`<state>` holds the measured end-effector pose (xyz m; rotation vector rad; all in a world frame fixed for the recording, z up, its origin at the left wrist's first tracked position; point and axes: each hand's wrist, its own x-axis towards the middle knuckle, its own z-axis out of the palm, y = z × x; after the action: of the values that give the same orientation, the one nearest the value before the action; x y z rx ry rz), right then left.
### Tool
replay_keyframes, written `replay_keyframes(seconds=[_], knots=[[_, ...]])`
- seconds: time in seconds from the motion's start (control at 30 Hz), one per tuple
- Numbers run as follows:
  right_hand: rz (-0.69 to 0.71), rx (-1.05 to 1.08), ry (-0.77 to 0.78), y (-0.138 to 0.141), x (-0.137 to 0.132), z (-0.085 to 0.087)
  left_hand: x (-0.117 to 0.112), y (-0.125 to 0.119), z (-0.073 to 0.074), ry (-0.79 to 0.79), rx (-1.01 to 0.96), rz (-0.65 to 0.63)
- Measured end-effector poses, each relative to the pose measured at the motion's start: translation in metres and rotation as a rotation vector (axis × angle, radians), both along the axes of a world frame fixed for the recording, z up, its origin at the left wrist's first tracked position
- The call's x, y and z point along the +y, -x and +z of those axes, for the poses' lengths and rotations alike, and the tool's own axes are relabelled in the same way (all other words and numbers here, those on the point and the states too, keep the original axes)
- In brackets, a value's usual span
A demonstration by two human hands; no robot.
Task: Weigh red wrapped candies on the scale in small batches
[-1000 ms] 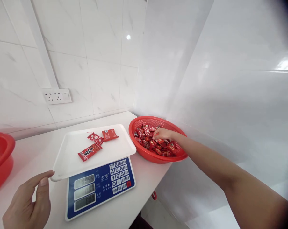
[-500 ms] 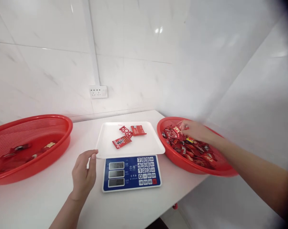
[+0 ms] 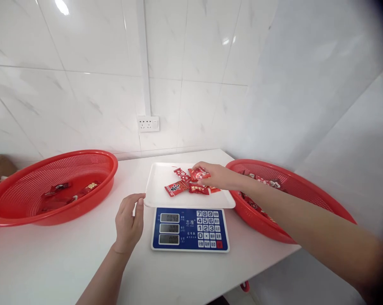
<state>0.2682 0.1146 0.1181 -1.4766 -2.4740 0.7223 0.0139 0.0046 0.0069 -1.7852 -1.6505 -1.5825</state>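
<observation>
My left hand [image 3: 129, 220] has its thumb and index finger closed at the front left corner of the white weighing tray [image 3: 155, 197]. Over the tray's right half, my right hand [image 3: 215, 174] grips a shiny red snack packet [image 3: 198, 174] by its edge. Under and beside it lie more small red packets, among them a flat one with black lettering [image 3: 175, 188], a white-dotted one [image 3: 181, 174] and one with pale characters [image 3: 198, 189]. The blue digital scale [image 3: 190, 229] has lit number displays and a keypad. My right fingertips are partly hidden.
To the right, a red plastic basket [image 3: 325, 201] holds many red packets, partly covered by my right forearm. An oval red basket [image 3: 104, 186] with several packets stands at the left. A wall socket [image 3: 148, 123] is behind the white table [image 3: 140, 271].
My right hand has moved left from the right basket to above the tray with a packet. More packets now lie on the tray. My left hand stays at the tray corner; the view has shifted.
</observation>
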Motion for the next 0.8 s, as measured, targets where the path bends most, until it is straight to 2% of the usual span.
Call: replay_keyframes(seconds=[0.1,0.2,0.27,0.43,0.57,0.7,0.8], knots=[[0.058,0.034,-0.029,0.01,0.007,-0.002,0.0,0.0,0.0,0.0,-0.001,0.007],[0.047,0.085,0.071,0.014,0.013,-0.006,0.0,0.001,0.0,-0.006,-0.002,0.019],[0.034,0.101,0.118,0.014,0.016,-0.008,0.0,0.001,0.0,-0.015,-0.001,0.015],[0.012,0.044,0.071,0.009,0.018,-0.009,0.0,0.001,-0.001,-0.018,0.011,0.003],[0.04,0.065,0.134,0.009,0.014,-0.009,0.0,0.0,0.0,-0.014,0.018,0.001],[-0.033,0.141,0.036,0.013,0.012,-0.01,0.001,0.0,0.0,-0.019,0.009,-0.002],[-0.081,0.236,0.052,0.015,0.015,-0.01,0.001,-0.001,0.0,-0.018,0.013,0.006]])
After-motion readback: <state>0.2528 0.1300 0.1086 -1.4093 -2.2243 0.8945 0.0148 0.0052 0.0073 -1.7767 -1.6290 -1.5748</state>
